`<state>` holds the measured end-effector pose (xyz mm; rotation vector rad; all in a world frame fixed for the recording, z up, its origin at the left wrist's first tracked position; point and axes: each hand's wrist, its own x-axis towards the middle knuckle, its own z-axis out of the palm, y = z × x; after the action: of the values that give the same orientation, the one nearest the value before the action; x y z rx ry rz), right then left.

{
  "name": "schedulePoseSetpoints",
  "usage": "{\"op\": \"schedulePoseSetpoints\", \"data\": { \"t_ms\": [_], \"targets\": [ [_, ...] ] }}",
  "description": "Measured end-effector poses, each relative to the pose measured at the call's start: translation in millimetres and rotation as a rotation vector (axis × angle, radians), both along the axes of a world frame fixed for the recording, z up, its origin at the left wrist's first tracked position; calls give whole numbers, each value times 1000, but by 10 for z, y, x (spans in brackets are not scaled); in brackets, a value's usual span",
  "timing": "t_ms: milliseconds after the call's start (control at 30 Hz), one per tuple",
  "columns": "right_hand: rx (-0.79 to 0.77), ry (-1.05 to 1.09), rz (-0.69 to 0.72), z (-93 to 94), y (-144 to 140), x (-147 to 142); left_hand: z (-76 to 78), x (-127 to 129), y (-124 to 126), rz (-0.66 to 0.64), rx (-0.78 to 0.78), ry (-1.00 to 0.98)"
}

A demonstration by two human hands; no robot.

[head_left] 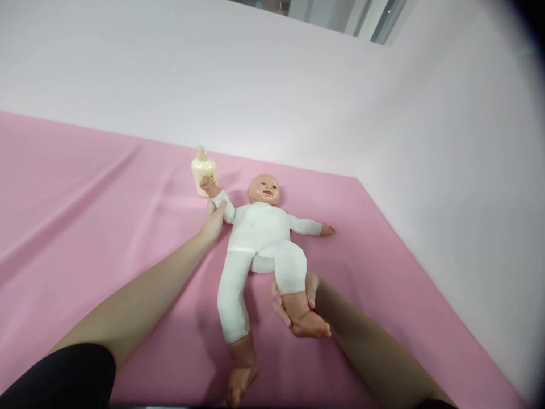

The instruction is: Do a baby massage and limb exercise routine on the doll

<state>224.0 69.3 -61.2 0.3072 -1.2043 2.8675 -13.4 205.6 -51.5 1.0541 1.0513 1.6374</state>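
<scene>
A baby doll (259, 227) with a white cloth body lies on its back, head away from me. My left hand (213, 218) is closed around the doll's forearm on the left side, holding it raised from the surface. At the lower right, my right hand (313, 287) grips the doll's bent leg from beneath, near the ankle; part of that hand is hidden behind the leg. The other leg stretches toward me, and the other arm lies out to the right. Just behind the raised doll hand stands a cream-coloured bottle (203, 167) with a pale cap.
A pink sheet (106, 199) with a few creases covers the table under the doll. White walls (170, 74) rise behind it and along the right side. A window-like opening (323, 14) shows at the top.
</scene>
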Motion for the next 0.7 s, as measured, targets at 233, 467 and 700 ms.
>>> {"op": "schedulePoseSetpoints", "data": {
  "t_ms": [233,467,700],
  "targets": [
    [-45,87,198,-64,57,-36,-19,-28,81,35,-36,-112],
    [-84,-43,-441,158,-34,22,35,39,-45,-121,242,214],
    [-171,-184,-880,364,-35,-57,154,35,-232,-263,591,824]
  ]
}}
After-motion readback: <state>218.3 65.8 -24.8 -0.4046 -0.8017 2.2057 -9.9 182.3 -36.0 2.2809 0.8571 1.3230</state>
